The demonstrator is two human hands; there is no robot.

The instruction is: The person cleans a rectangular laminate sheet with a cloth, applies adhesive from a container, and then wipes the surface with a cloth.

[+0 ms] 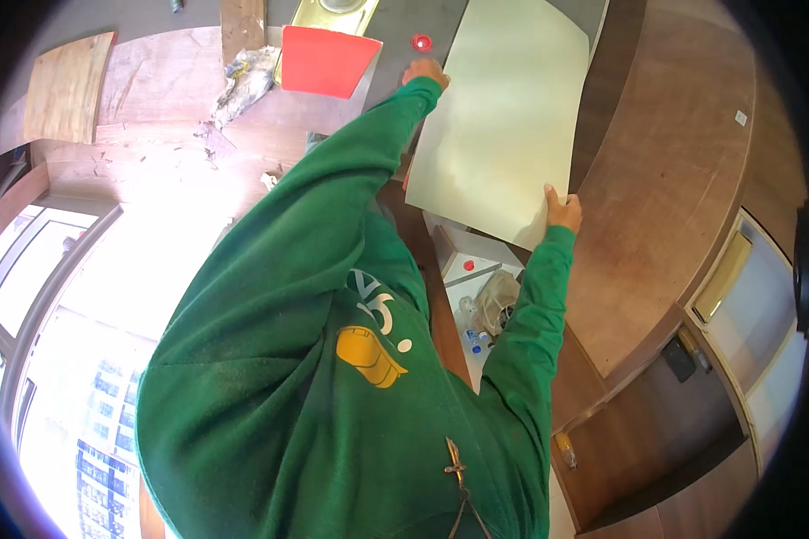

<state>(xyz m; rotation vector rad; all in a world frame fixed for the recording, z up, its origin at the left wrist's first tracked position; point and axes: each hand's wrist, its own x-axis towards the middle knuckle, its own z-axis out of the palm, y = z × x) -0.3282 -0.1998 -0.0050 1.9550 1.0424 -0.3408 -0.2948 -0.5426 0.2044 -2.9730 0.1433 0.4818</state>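
A large, stiff, pale green-white sheet [499, 117] slants across the upper middle, its near edge toward my body. My right hand [564, 211] grips its near right corner, thumb on top and the other fingers around the edge. Farther off, my left hand [425, 72] is closed at the sheet's left edge, with its fingers partly out of sight. Just beyond that hand lies a small round red object [421, 42] with a pale centre. To its left is a red panel [330, 61] on the dark grey surface. Green sleeves cover both my arms.
A crumpled dirty cloth [245, 79] and a wooden board [67, 87] are at the far left. A long brown wooden panel [670, 171] runs along the right, above an open cabinet [661, 440]. Below the sheet are a beige bag [496, 301] and small bottles [477, 340]. Bright windows fill the left.
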